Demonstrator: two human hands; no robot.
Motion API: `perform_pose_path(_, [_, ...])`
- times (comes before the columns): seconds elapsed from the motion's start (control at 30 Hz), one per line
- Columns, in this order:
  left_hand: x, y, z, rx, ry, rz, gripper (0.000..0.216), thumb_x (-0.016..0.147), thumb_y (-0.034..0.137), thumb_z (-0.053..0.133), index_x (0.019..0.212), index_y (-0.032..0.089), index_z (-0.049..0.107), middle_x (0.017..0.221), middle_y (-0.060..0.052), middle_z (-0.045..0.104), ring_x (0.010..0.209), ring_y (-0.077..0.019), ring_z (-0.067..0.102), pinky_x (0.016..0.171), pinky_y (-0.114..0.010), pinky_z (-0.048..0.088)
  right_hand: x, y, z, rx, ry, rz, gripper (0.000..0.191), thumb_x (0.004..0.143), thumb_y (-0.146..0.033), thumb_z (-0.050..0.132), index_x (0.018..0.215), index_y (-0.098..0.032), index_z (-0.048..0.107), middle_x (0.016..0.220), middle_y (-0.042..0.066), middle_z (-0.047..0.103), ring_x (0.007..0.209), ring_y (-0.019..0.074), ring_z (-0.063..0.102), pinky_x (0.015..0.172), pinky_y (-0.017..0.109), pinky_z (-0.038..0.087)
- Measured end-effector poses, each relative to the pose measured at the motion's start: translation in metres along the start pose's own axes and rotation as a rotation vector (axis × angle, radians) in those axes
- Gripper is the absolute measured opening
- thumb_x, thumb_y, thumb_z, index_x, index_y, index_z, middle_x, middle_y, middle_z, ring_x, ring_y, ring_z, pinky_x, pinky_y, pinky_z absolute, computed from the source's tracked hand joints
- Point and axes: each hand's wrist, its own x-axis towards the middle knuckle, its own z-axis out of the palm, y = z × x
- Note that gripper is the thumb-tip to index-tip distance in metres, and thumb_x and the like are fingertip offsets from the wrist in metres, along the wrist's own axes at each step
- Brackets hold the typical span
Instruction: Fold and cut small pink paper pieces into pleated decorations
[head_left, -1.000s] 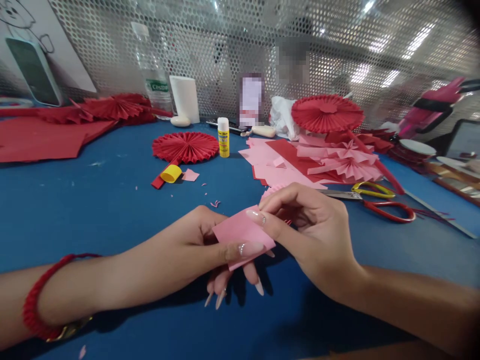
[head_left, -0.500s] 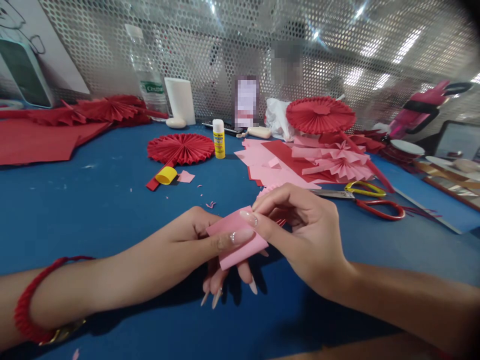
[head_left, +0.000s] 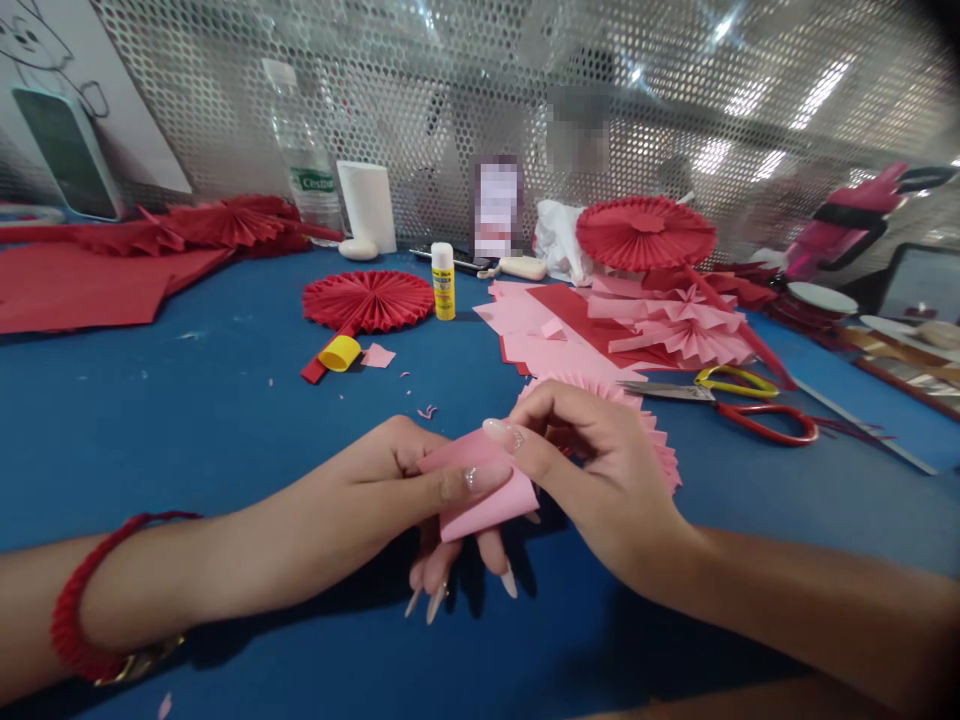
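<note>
A folded piece of pink paper (head_left: 487,508) is held above the blue table, low in the middle of the view. My left hand (head_left: 420,490) grips it with the thumb on top and the fingers underneath. At its upper right edge, my right hand (head_left: 592,455) pinches the paper between thumb and index finger. Partly hidden behind my right hand lies a pleated pink paper rosette (head_left: 664,450). Scissors (head_left: 739,398) with one yellow and one red handle rest just beyond that hand.
A glue stick (head_left: 444,285) stands upright beside a red paper fan (head_left: 367,300), with its yellow cap (head_left: 340,352) lying nearer. Pink and red sheets (head_left: 525,320) are piled at centre right. Behind are a water bottle (head_left: 304,160), a phone (head_left: 67,150) and a perforated metal screen (head_left: 420,100).
The view has shifted slightly, so the scene sits a little further right and lower. More of the pink rosette shows behind my right hand. Both hands keep their grip on the pink paper.
</note>
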Motion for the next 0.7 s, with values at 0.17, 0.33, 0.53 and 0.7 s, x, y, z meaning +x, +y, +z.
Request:
perform_pose_path(0.17, [-0.001,-0.001,0.000,-0.006,-0.002,-0.010,0.050,0.096,0.053,0.058,0.082,0.012,0.082,0.048,-0.002,0.062,0.043,-0.0085,0.056,0.047,-0.014,0.050,-0.002,0.001,-0.001,-0.042,-0.024,-0.038,0.018,0.091,-0.021,0.070,0.077,-0.018,0.060,0.063,-0.007,0.057,0.055,0.0034,0.053,0.051,0.014,0.041])
perform_pose_path(0.33, [-0.002,0.000,0.002,0.001,0.024,-0.033,0.049,0.091,0.057,0.062,0.080,0.013,0.082,0.048,-0.002,0.063,0.043,-0.0109,0.057,0.045,-0.017,0.049,-0.002,0.002,-0.002,-0.107,-0.043,-0.103,0.020,0.098,-0.026,0.062,0.080,-0.018,0.060,0.067,-0.006,0.057,0.060,0.0049,0.052,0.057,0.017,0.042])
perform_pose_path(0.53, [-0.005,0.004,-0.001,0.234,0.150,0.045,0.044,0.087,0.047,0.070,0.059,0.013,0.068,0.055,-0.001,0.058,0.052,-0.0083,0.046,0.047,-0.017,0.034,-0.001,0.002,-0.003,-0.093,-0.095,-0.123,0.016,0.095,-0.022,0.065,0.080,-0.018,0.060,0.070,-0.004,0.057,0.064,0.0078,0.051,0.059,0.020,0.042])
perform_pose_path(0.7, [-0.003,0.011,-0.007,0.433,0.198,0.202,0.042,0.088,0.037,0.069,0.052,0.015,0.060,0.059,0.003,0.047,0.056,-0.0085,0.041,0.051,-0.020,0.033,-0.001,0.001,-0.002,-0.059,-0.160,-0.079,0.021,0.093,-0.026,0.069,0.076,-0.018,0.060,0.069,-0.005,0.055,0.063,0.0075,0.048,0.058,0.021,0.040])
